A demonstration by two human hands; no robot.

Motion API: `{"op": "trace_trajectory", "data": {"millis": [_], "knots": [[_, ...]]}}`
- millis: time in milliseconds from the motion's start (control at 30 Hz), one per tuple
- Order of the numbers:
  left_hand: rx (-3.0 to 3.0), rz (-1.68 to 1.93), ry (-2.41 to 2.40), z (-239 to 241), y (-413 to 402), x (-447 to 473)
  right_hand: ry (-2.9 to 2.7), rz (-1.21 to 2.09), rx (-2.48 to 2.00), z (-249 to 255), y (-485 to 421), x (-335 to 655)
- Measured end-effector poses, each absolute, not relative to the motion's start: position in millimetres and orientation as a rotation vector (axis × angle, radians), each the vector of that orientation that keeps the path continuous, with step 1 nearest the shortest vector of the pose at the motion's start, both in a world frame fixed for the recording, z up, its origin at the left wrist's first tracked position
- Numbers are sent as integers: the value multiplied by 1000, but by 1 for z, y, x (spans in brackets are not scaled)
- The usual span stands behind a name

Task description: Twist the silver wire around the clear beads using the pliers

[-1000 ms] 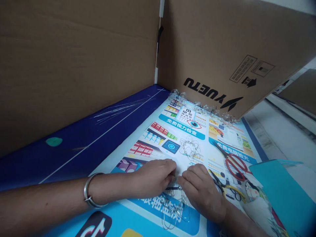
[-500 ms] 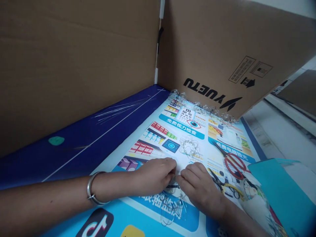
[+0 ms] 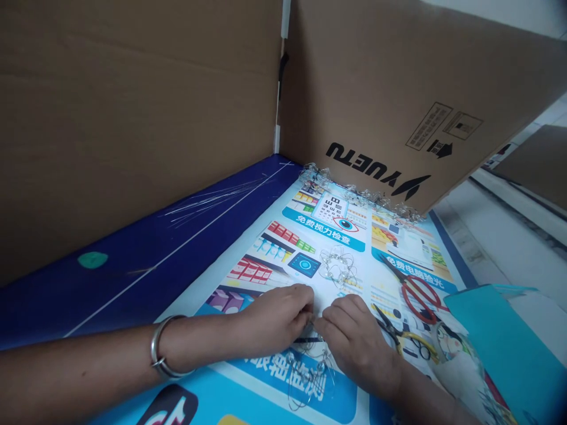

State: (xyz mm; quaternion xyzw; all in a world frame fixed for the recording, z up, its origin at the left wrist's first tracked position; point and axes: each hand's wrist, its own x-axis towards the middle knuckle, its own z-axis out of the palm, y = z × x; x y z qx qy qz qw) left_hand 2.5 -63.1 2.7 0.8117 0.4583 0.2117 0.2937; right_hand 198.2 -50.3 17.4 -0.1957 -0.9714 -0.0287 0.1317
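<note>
My left hand (image 3: 283,316) and my right hand (image 3: 354,336) nearly meet over the printed sheet, thumbs and fingers pinched. Between them they hold a wire piece with clear beads (image 3: 308,375), whose thin loops hang below my fingers. The exact points of grip are hidden by my fingers. Just beyond my hands lies a beaded wire flower (image 3: 338,265). Right of my right hand are red-handled scissors (image 3: 420,295) and pliers with yellow handles (image 3: 410,339).
Several more beaded wire pieces (image 3: 363,198) line the foot of the cardboard wall (image 3: 376,88). Loose thin wires (image 3: 212,200) lie on the dark blue strip at left, near a green spot (image 3: 93,260). A teal folder (image 3: 500,348) sits at the right.
Both hands stay pinched close together, with only a slight shift. The beaded wire piece hangs in nearly the same place. The whole view has shifted a little.
</note>
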Motion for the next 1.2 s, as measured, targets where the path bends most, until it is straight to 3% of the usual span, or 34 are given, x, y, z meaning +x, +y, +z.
{"op": "trace_trajectory", "data": {"millis": [633,1200], "knots": [[2114,493,1036,12,-59,-5,-2437,693,-939,12,-47,195],[2030,551,1021,9,-56,0,-2317,730,-821,5,-51,195]]}}
